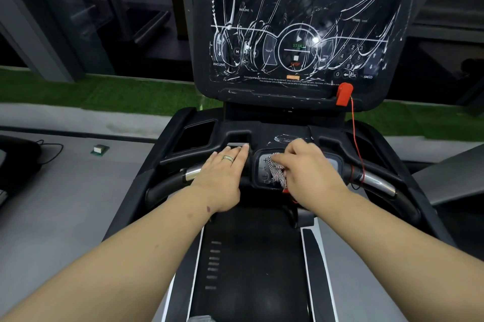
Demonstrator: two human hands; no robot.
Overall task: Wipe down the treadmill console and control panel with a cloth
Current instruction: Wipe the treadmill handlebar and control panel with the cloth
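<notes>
The treadmill's upright console screen (pixel 303 20) is black and smeared with white foam streaks. Below it, a small control panel (pixel 264 164) with plus and minus keys sits in the middle of the front handlebar. My right hand (pixel 309 169) grips a bunched red-and-white checked cloth (pixel 277 168) and presses it onto that panel. My left hand (pixel 225 172), wearing a ring, lies flat with straight fingers on the handlebar just left of the panel. More foam marks show on the tray (pixel 285 138) behind my right hand.
A red safety clip (pixel 344 94) hangs at the console's lower right, its red cord (pixel 356 138) running down to the right handlebar (pixel 377 180). The black running belt (pixel 251 256) lies below. A small box (pixel 99 149) and a cable lie on the grey floor at left.
</notes>
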